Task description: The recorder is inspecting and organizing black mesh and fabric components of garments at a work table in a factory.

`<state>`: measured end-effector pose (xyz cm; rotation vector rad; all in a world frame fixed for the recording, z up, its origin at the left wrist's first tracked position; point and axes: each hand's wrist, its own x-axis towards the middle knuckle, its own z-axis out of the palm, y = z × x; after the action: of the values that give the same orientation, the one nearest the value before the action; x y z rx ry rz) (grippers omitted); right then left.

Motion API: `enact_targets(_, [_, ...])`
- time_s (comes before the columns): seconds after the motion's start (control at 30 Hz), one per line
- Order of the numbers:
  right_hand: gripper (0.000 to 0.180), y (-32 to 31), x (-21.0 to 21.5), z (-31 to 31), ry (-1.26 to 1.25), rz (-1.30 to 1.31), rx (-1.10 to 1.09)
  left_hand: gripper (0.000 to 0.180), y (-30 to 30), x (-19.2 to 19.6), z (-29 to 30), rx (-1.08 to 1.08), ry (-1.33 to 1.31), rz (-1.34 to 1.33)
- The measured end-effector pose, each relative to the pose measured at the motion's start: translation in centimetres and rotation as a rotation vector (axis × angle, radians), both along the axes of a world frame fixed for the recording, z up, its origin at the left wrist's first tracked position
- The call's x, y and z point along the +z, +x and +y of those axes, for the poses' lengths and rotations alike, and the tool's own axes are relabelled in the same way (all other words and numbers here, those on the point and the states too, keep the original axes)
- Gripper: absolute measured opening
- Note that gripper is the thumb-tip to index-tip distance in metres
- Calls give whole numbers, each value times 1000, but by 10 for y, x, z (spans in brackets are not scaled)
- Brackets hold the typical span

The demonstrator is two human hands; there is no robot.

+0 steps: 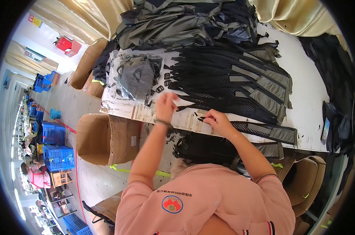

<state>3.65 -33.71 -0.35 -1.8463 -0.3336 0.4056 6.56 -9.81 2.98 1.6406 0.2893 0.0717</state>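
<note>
My right hand point(218, 122) is pinched on the narrow black end of a mesh strap point(263, 131), just above the table's near edge. That strap has a grey panel and lies under my right wrist toward the right. My left hand point(167, 105) is smeared by motion, so its fingers cannot be made out. It is nearest to several loose black plastic buckles point(160, 89). Beside them lies a clear plastic bag point(135, 78) with dark pieces inside. A row of black mesh straps with grey panels point(232, 82) spreads over the table beyond my hands.
Dark fabric point(185, 25) is heaped at the table's point(314, 90) far side. Black pieces hang over its right end point(338, 121). A cardboard box point(107, 139) stands at the left, another box point(303, 184) at the right. Black items point(201, 147) sit beneath the near edge.
</note>
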Motion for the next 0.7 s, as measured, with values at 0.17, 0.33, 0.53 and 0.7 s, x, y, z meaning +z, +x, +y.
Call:
enact_targets(0.17, [15,2,-1,12,-19,-104,48,21,104,-27,86,-59,839,-146])
enact_targets(0.33, [18,5,3,10,-40,-279,104,40,142,-36,74,-116,1115,166])
enact_targets(0.53, [16,6,3,14,-22,-283,92,27,125,-31,83,-50,982,-33])
enact_targets(0.7, [16,5,31,-10,58,-156,123,15,52,14,16,-201,-287,-38])
